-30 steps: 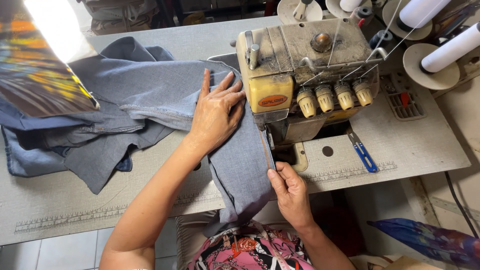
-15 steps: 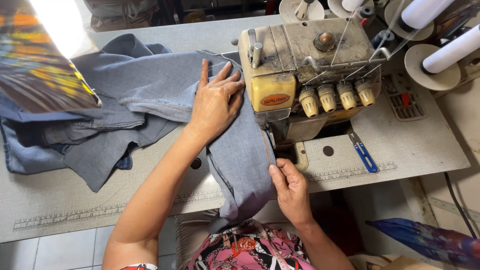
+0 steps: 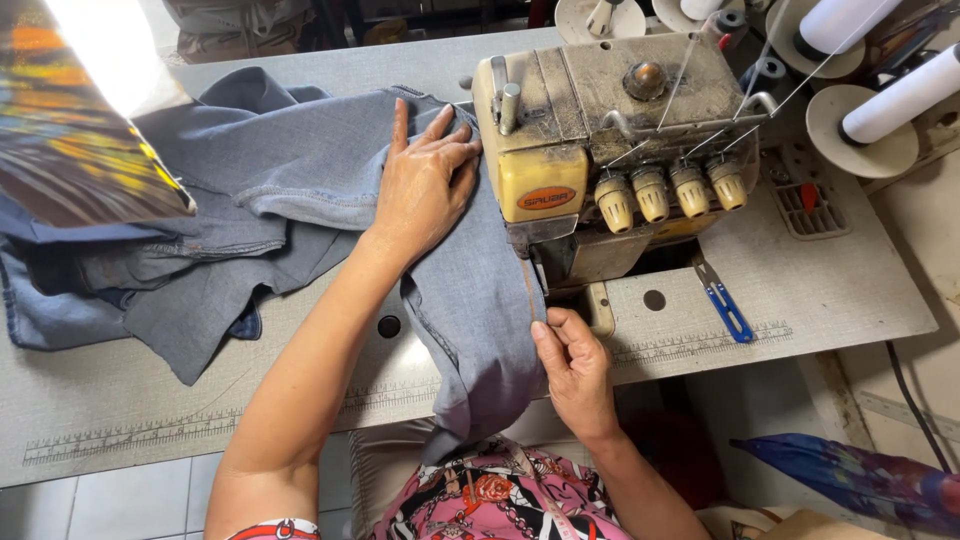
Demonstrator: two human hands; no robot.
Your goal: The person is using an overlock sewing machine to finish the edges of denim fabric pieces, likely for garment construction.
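We've got the right hand [image 3: 575,365] pinching the near edge of the grey denim panel [image 3: 480,300], thumb and fingers closed on the seam line just in front of the overlock machine [image 3: 590,150]. Left hand [image 3: 425,185] lies flat, fingers spread, pressing the cloth down left of the machine head; no grasp, just weight. Rest of the denim is bunched far left on the grey table [image 3: 800,290]. Blue thread snips [image 3: 725,305] sit right of the needle area, white thread cones [image 3: 900,95] far right. Looks like we're mid-seam, feeding the edge thru. Next needs edge kept straight, both hands moving w/ the feed.
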